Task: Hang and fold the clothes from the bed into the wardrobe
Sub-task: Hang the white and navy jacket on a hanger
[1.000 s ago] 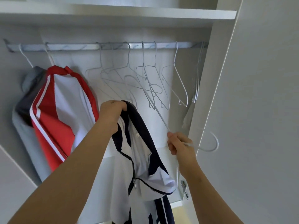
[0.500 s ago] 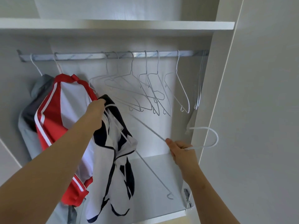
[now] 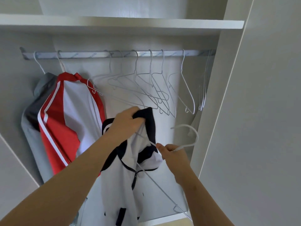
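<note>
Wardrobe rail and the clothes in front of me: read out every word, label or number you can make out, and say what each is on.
"NGHONG": printed slantwise and repeated along the hanging rail; any letters before it are too blurred to read.
No readable text on the navy and white jacket, the red and white jacket or the white hanger.

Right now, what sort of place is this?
Probably a home wardrobe: a rail with bare wire hangers, a red jacket hanging from it, and a shelf above.
</note>
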